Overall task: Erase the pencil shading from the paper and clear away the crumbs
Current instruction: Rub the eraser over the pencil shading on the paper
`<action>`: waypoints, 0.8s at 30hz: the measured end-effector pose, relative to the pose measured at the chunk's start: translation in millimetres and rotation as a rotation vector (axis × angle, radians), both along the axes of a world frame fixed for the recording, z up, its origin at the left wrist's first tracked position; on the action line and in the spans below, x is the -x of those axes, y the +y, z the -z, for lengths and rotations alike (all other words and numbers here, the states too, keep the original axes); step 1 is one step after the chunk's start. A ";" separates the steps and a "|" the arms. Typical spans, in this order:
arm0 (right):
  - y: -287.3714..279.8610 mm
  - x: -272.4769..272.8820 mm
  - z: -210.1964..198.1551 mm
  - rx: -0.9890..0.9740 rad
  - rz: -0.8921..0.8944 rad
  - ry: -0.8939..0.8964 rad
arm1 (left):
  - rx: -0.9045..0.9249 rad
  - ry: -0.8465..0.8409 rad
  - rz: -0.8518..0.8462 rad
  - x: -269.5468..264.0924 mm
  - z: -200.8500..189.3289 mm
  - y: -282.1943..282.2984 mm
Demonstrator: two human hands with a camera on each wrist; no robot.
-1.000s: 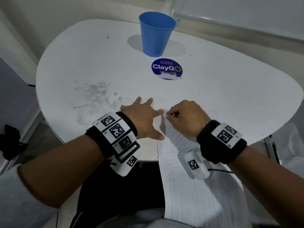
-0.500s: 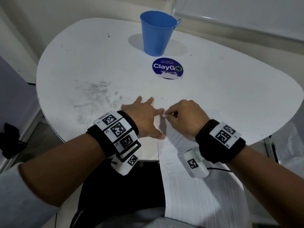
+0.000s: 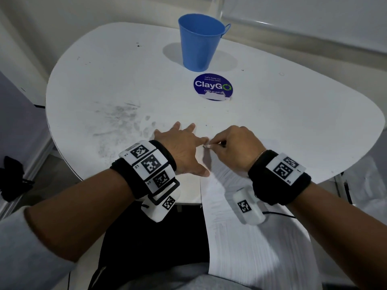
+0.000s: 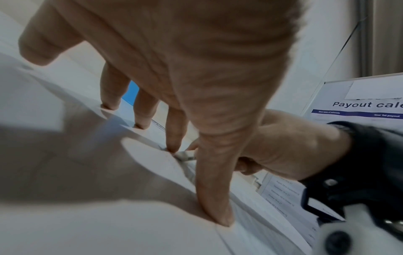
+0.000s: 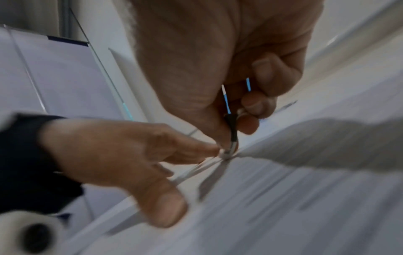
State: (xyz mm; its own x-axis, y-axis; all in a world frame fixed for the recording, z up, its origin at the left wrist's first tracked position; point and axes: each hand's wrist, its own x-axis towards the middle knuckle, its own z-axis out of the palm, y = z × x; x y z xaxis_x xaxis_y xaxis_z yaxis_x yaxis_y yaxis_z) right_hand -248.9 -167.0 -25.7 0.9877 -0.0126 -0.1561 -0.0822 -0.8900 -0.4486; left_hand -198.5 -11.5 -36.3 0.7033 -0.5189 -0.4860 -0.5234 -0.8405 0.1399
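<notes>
A white printed paper [image 3: 240, 237] lies over the table's near edge and hangs down over my lap. My left hand [image 3: 180, 147] presses flat with straight, spread fingers, its thumb and index fingertip on the paper's left edge. My right hand [image 3: 236, 147] pinches a thin eraser-tipped tool [image 5: 231, 131], dark with a metal collar. Its pale tip [image 3: 207, 146] touches the paper right beside the left index fingertip [image 4: 173, 148]. No pencil shading or crumbs show clearly on the sheet; the wrist views are blurred.
The white rounded table [image 3: 293, 122] carries grey pencil smudges [image 3: 117, 122] at the left, a blue metal cup [image 3: 200, 41] at the back and a round ClayGo sticker [image 3: 213, 87] before it. A dark object [image 3: 12, 178] lies on the floor at left.
My right hand has edged the eraser tip slightly left, closer to the left index fingertip. The left hand has stayed in place.
</notes>
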 end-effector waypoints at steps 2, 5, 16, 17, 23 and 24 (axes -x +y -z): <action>2.8 3.0 1.4 0.008 -0.037 0.007 | 0.005 0.001 -0.010 -0.2 0.5 0.1; 6.5 5.0 1.3 -0.003 -0.069 0.047 | 0.001 0.003 -0.015 0.2 -0.5 1.0; -0.3 -2.1 1.6 0.003 -0.007 0.001 | 0.009 -0.003 -0.011 -0.3 2.5 1.1; 1.8 0.3 1.4 -0.002 -0.045 0.017 | 0.014 -0.005 -0.015 -0.2 2.7 1.2; -0.2 -5.7 -0.1 0.003 -0.015 0.013 | 0.017 -0.019 -0.003 -1.0 3.4 2.1; 1.1 -4.2 0.5 0.005 -0.033 0.018 | 0.018 -0.022 -0.007 -0.7 2.9 1.5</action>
